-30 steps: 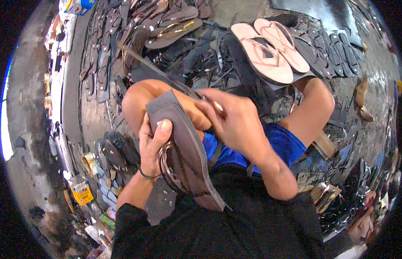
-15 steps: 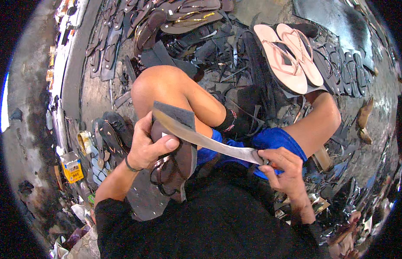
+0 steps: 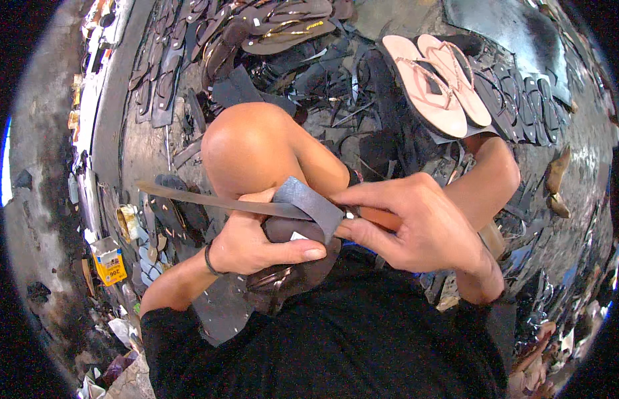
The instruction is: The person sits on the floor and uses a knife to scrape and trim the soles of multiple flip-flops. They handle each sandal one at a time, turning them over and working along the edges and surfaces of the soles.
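My left hand (image 3: 253, 247) grips a brown flip-flop (image 3: 293, 272) over my lap, thumb lying across its footbed. At its end a strip of dark grey sole rubber (image 3: 315, 205) bends up. A knife (image 3: 200, 198) with a long, worn blade passes between this strip and the flip-flop, its tip reaching left beyond my left hand. My right hand (image 3: 419, 223) is closed round the knife's handle at the right, and its fingertips are close to the rubber strip. The flip-flop's straps are mostly hidden.
Pink flip-flops (image 3: 426, 86) rest beyond my right leg, beside a row of dark sandals (image 3: 519, 100). More brown flip-flops (image 3: 289, 33) lie at the far side. Black rubber scraps (image 3: 323, 80) cover the floor ahead. A yellow box (image 3: 109, 261) stands at the left.
The knife has moved left and into the rubber at the flip-flop's end, lifting a strip. My right hand has come up close to my left. The flip-flop has tilted.
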### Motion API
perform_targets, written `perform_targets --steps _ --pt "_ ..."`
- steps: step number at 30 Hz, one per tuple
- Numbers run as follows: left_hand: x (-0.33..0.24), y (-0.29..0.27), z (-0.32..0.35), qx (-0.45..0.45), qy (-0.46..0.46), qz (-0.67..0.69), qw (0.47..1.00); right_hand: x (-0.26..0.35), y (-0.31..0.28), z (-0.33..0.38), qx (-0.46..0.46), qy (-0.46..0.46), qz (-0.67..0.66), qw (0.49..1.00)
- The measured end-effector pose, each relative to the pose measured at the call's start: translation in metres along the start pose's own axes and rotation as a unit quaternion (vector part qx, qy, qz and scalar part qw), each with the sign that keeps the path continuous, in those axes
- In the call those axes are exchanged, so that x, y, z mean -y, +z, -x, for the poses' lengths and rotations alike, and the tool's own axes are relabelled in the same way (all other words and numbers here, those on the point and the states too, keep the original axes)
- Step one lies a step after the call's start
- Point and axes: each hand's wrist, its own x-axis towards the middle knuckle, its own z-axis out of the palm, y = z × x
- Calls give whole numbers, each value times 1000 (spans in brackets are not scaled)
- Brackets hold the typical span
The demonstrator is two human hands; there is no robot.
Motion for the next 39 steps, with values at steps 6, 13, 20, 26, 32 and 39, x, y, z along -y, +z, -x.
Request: perform_targets --steps 6,13,20,26,32,39 --pt "-92 -16 -10 -213 142 -431 865 -34 30 -4 -125 -97 -346 925" --pt "92 52 -6 -214 123 158 956 -50 65 7 -238 -62 -344 906" --pt "56 45 -96 -298 184 480 804 -68 99 59 -373 64 -127 917" --pt "97 47 -64 -255 60 446 856 -68 113 118 -348 143 -4 927" --pt "118 50 -38 -257 60 386 884 -57 117 74 -303 152 -55 939" --pt "133 44 -21 -262 95 319 906 -65 118 24 -265 54 -100 957"
